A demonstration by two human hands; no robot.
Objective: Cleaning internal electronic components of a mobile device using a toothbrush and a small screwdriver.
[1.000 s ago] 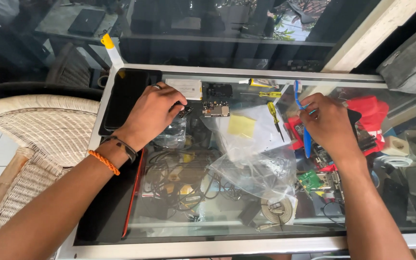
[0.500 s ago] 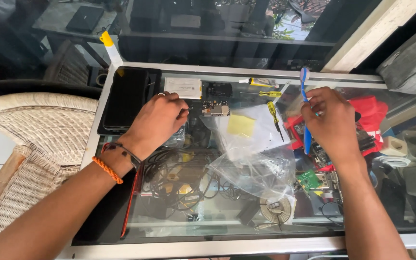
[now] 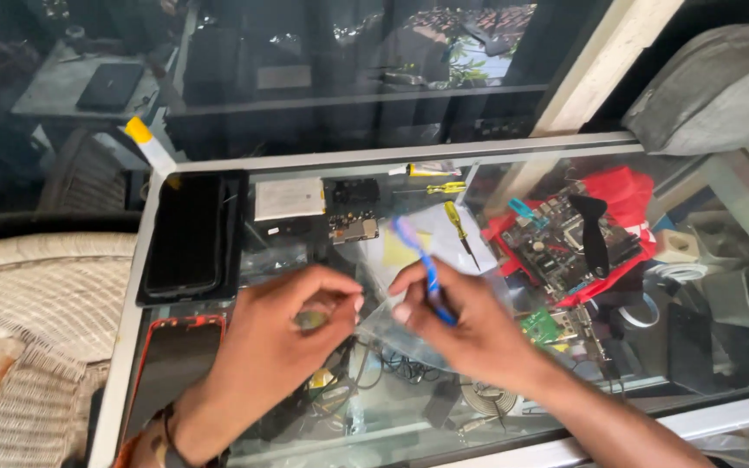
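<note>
Both hands have drawn together over the near middle of the glass counter [image 3: 444, 156], where a moment ago they worked well apart at its far left and right. The left hand [image 3: 283, 334] pinches something small and blurred between thumb and fingertips; what it is cannot be told. Just right of it, the right hand [image 3: 465, 325] grips a blue toothbrush [image 3: 422, 264], whose head now points far and left. A clear plastic bag [image 3: 392, 334] lies beneath the hands. Farther off, a black phone [image 3: 185, 234] lies at the left, a yellow screwdriver [image 3: 458, 221] in the middle, and a circuit board on red wrapping [image 3: 556, 238] at the right, now uncovered.
</note>
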